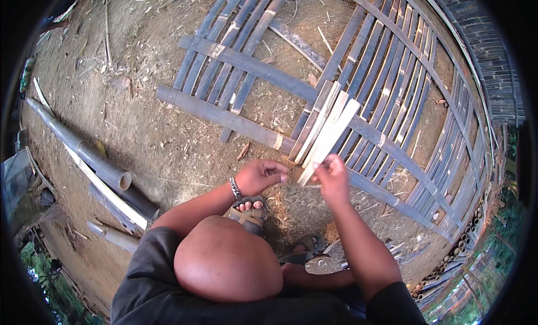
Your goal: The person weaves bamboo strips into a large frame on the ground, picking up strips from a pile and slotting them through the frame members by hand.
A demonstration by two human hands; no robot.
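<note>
My right hand (334, 177) is closed on a pale split bamboo strip (338, 127), pinching it near its lower end. The strip slants up and away over a bamboo lattice frame. Beside it, to the left, more split strips (318, 119) lie side by side across the frame's near rail (224, 113). My left hand (261, 176), with a chain bracelet at the wrist, is just left of the strip's lower end and apart from it. Its fingers are half curled, with a gap to the thumb, and nothing shows between them.
Dark bamboo slats (386, 73) form the lattice on the ground ahead and to the right. Thick bamboo poles (84, 145) lie at the left. Below my hands are my sandalled foot (249, 210) and bent knee (224, 260). Shavings litter the dirt ground (145, 56).
</note>
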